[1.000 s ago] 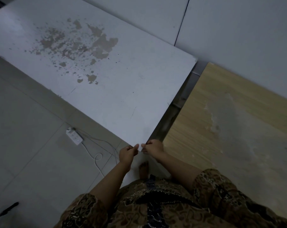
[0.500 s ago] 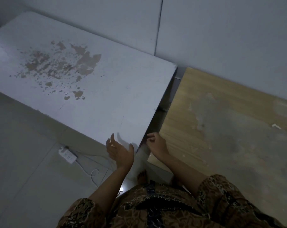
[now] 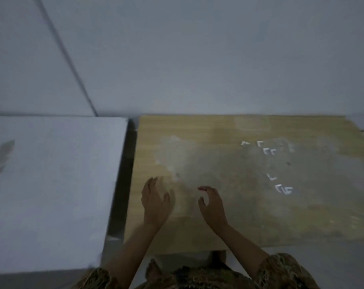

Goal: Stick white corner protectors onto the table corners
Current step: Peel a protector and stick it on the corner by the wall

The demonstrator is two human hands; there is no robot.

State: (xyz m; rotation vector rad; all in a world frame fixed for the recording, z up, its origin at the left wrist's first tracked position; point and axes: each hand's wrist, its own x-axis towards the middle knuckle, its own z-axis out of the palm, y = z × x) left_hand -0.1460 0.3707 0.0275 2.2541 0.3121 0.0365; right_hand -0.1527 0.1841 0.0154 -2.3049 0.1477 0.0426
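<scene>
Both hands, left [image 3: 156,202] and right [image 3: 212,205], hovered empty with loosely curled fingers over the wooden table [image 3: 197,230], probably heading for the white corner protectors [image 3: 281,187] scattered farther right.

Both bare forearms reached forward side by side from patterned sleeves [image 3: 281,270], the hands level with each other and apart. The left hand [image 3: 156,202] was held edge-on with its fingers loosely spread and pointing away, thumb on the side toward the other hand, holding nothing. The right hand [image 3: 213,205] was also empty, its fingers loosely curled inward toward the left hand.
</scene>
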